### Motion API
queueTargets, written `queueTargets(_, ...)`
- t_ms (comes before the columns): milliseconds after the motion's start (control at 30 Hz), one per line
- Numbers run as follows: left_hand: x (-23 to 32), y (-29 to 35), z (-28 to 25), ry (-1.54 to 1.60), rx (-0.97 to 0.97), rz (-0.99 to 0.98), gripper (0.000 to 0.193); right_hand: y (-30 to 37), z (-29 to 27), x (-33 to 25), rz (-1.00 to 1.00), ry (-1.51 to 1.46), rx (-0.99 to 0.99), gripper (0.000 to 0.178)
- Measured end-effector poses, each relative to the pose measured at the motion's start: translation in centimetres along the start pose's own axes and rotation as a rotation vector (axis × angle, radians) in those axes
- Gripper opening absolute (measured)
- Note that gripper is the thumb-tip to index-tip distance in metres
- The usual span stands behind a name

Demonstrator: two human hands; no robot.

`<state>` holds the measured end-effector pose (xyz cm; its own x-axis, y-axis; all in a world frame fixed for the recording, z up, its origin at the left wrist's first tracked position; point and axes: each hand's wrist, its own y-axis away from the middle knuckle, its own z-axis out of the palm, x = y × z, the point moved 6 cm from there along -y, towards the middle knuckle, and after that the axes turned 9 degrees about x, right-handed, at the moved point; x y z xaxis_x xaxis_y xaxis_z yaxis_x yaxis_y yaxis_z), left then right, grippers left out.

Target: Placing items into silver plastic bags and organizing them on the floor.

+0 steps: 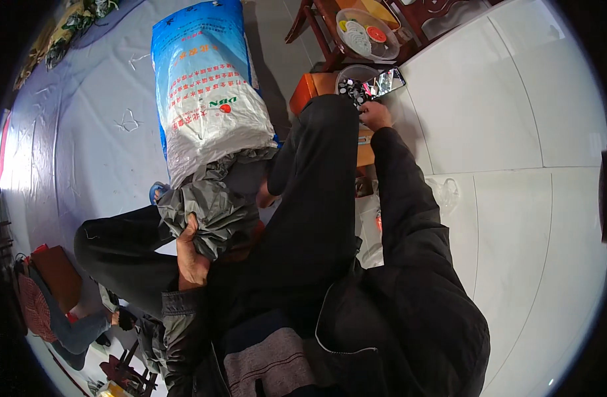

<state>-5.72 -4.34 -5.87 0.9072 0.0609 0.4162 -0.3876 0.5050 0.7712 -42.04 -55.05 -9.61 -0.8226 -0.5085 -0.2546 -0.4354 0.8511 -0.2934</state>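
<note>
My left hand (192, 255) is closed on a bunched piece of grey cloth (214, 215), thumb on top, over my lap between my knees. The cloth trails up to the foot of a stuffed blue-and-white woven sack (214, 126). My right hand (375, 116) reaches past my right knee to small black round pieces (353, 90) in a clear round tub (360, 71). Its fingertips are drawn together at the edge of these pieces; anything between them is too small to make out. A phone (388, 82) with a lit screen lies against the tub.
Beyond the tub, a clear plastic bowl (389, 49) with white, red and yellow discs rests by dark red wooden furniture (323, 30). An orange-brown wooden box (305, 89) stands beside my knee. Another person (72, 327) is at the lower left. Crumpled clear plastic (447, 195) lies on the right.
</note>
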Motion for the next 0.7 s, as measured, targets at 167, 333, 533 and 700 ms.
queueTargets(167,-0.2,0.2,0.4,-0.027,-0.021,-0.011,0.039,0.4,0.3,-0.5,0.017,-0.003,-0.054,0.016)
queueTargets(333,-0.2,0.3,0.8,-0.024,-0.036,-0.041,0.038,0.4,0.0,-0.8,0.019,-0.052,-0.036,0.012)
queueTargets(533,-0.2,0.3,0.8,0.007,-0.032,-0.040,0.043,0.4,-0.3,-1.3,0.033,-0.044,-0.072,0.012)
queueTargets(700,-0.2,-0.1,0.3,0.025,-0.027,-0.025,0.041,0.5,-0.4,-1.4,0.015,-0.068,-0.078,0.010)
